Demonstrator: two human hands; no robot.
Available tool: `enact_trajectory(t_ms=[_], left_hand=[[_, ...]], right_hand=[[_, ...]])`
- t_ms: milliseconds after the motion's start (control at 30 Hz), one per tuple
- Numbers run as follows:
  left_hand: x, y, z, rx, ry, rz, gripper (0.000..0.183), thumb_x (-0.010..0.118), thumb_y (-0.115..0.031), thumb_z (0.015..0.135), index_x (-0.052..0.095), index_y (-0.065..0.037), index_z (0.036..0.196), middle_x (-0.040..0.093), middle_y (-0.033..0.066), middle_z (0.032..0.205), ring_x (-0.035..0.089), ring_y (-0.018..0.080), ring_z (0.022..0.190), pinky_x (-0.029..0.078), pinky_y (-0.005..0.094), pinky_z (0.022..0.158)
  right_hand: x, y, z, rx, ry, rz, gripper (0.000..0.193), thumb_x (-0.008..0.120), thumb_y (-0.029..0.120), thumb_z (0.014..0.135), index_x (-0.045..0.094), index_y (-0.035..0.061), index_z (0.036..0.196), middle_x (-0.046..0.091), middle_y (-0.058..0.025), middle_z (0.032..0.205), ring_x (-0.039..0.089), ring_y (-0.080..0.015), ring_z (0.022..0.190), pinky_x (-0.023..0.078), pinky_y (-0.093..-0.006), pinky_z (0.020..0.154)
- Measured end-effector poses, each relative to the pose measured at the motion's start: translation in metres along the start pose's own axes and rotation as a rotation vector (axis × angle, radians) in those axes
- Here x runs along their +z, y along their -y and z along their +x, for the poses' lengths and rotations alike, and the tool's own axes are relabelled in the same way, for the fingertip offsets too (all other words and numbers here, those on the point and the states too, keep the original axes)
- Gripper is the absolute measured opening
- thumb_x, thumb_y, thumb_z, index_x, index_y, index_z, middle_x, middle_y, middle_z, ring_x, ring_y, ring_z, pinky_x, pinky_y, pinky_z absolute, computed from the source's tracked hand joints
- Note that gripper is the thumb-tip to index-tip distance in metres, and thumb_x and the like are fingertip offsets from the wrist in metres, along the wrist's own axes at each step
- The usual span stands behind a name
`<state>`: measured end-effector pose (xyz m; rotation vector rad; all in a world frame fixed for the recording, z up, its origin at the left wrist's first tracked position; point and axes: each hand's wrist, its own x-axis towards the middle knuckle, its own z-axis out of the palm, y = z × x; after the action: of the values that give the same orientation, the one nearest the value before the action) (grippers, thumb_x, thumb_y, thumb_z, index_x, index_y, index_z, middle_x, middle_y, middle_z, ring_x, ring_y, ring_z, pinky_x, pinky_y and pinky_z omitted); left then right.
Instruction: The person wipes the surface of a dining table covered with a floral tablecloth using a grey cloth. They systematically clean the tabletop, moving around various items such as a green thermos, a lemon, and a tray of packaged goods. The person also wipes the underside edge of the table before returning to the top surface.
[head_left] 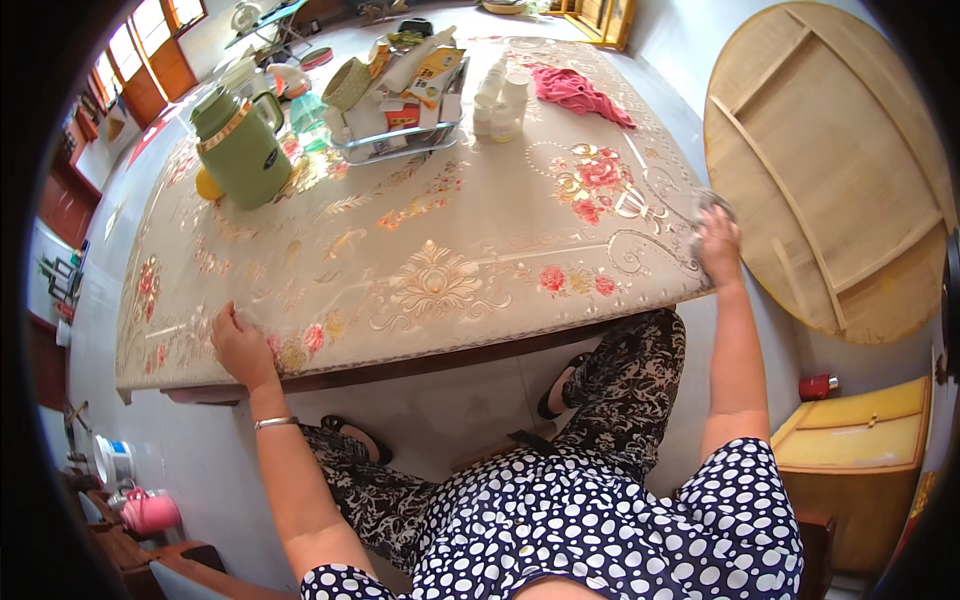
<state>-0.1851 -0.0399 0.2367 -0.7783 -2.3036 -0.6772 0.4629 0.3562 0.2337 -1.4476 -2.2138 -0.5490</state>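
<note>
A table covered with a beige flowered tablecloth [470,210] spreads out in front of me. At its right edge, my right hand [722,246] is closed over a bunched greyish cloth [714,204], pressing it against the tabletop's rim. Part of that cloth is hidden under the fingers. My left hand [243,346] rests on the near left edge of the table, holding nothing, its fingers loosely bent and apart. A silver bangle [277,423] circles the left wrist. Nearest to the right hand on the tablecloth is a printed bunch of red flowers.
Toward the back stand a green thermos jug [240,150], a spray bottle [306,115], a clear bin [400,145] heaped with packets, and white bottles [502,105]. A crumpled pink cloth [575,92] lies behind them. A round wooden tabletop [835,170] leans at right, above a yellow cabinet [850,440].
</note>
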Motion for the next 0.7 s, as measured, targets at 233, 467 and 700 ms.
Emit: enact_trajectory(t_ms=[233,467,700], left_hand=[[-0.004,-0.007,0.0,-0.043,-0.008,0.083,0.021,0.054,-0.012,0.09,0.061,-0.01,0.11,0.062,0.0069,0.104,0.057,0.0281,0.102,0.045,0.0417,0.086],[-0.007,-0.012,-0.001,-0.083,0.012,0.081,0.022,0.054,-0.014,0.09,0.06,-0.012,0.111,0.062,0.0049,0.107,0.056,0.0265,0.105,0.044,0.0412,0.086],[-0.011,-0.017,-0.001,-0.107,0.003,0.077,0.023,0.054,-0.013,0.09,0.061,-0.012,0.112,0.062,0.0051,0.108,0.056,0.0266,0.105,0.044,0.0418,0.086]], right_hand=[[-0.02,0.061,-0.006,-0.014,0.101,0.071,0.033,0.053,0.019,0.09,0.06,0.0082,0.12,0.049,-0.0104,0.135,0.043,-0.032,0.119,0.033,-0.0409,0.105],[-0.074,0.257,-0.004,-0.415,0.126,0.426,0.031,0.054,0.02,0.091,0.061,0.0062,0.118,0.05,-0.0109,0.136,0.041,-0.0333,0.126,0.028,-0.0452,0.111],[-0.101,0.435,-0.015,-0.786,-0.001,0.742,0.038,0.054,0.009,0.082,0.057,0.0023,0.119,0.05,-0.0155,0.132,0.044,-0.0382,0.12,0.034,-0.0457,0.105]])
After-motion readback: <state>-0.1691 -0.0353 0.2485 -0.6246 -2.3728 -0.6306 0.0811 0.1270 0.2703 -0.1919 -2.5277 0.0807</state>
